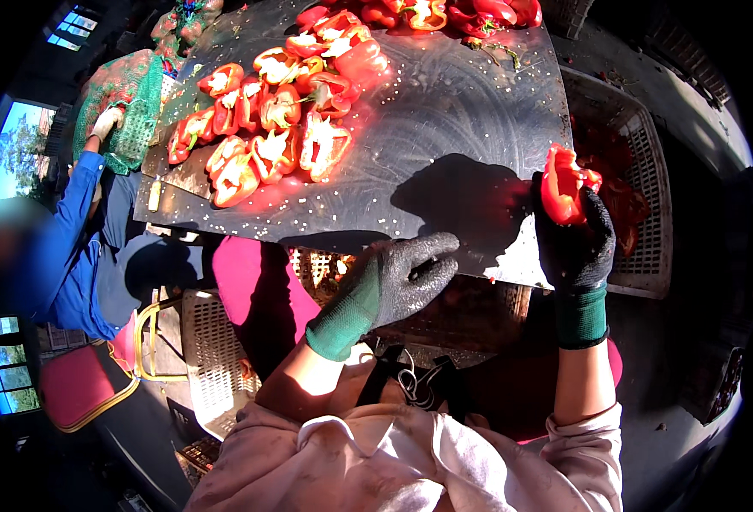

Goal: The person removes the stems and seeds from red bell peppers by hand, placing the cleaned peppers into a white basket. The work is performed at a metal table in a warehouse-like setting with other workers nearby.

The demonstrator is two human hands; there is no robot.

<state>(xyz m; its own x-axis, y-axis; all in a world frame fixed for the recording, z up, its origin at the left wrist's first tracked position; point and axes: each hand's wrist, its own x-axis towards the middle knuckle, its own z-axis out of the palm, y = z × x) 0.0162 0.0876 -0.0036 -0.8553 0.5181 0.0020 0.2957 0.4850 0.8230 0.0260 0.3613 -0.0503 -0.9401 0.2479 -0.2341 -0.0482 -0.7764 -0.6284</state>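
My right hand (574, 247), in a black-coated green glove, is closed round a cut red bell pepper half (562, 186), its hollow side showing, at the table's right edge. My left hand (406, 277), gloved the same way, is above the table's near edge; thumb and fingers curve toward each other with a gap between them and nothing visible in it. Many halved red peppers (278, 107) lie in a pile on the left of the dark metal table (445, 102), some with pale cores and seeds showing.
More peppers (487, 13) lie along the far edge. A plastic crate (656, 171) with red pieces stands right of the table. A knife-like tool with a pale handle (154, 194) lies at the left corner. Beyond, a person in blue (73, 247) touches a green mesh sack (129, 94).
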